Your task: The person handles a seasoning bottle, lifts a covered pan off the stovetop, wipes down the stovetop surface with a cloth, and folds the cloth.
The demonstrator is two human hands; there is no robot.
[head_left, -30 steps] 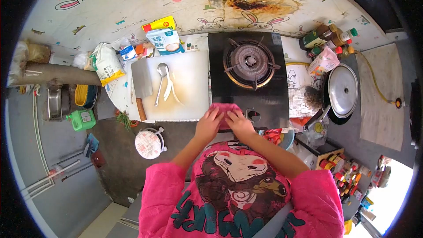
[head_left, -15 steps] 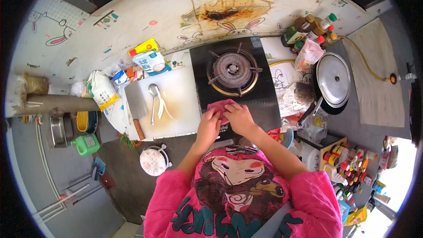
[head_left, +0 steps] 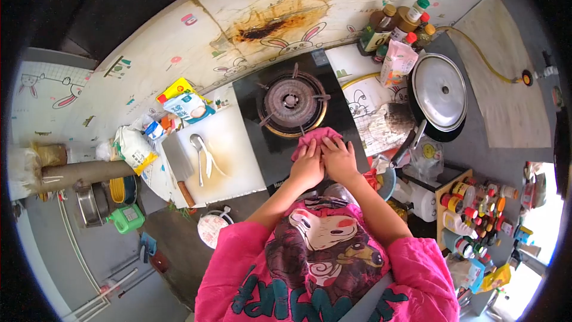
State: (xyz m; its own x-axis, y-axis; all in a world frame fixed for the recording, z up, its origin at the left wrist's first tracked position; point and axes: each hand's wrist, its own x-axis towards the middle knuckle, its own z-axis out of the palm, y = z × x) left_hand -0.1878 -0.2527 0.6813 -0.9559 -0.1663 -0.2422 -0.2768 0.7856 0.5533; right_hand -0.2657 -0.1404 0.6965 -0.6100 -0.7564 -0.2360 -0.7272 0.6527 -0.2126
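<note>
A pink cloth [head_left: 320, 136] lies bunched on the black glass top of the gas stove [head_left: 247, 98], just in front of the round burner [head_left: 291, 101] and towards its right. Both hands press on it side by side. My left hand [head_left: 309, 166] has its fingers curled over the near left part of the cloth. My right hand [head_left: 339, 160] grips its right part, fingertips pointing forward. The two hands touch or nearly touch at the thumbs. What lies under the cloth is hidden.
Left of the stove, a white cutting board [head_left: 238, 155] holds a cleaver [head_left: 179, 160] and a spoon [head_left: 196, 141]. A lidded pan [head_left: 440, 92] stands on the right, its handle [head_left: 403, 148] pointing towards me. Bottles [head_left: 376, 31] stand behind it.
Both hands and the cloth have slid right along the stove's front, from left of the burner's centre to right of it. The head view has turned somewhat.
</note>
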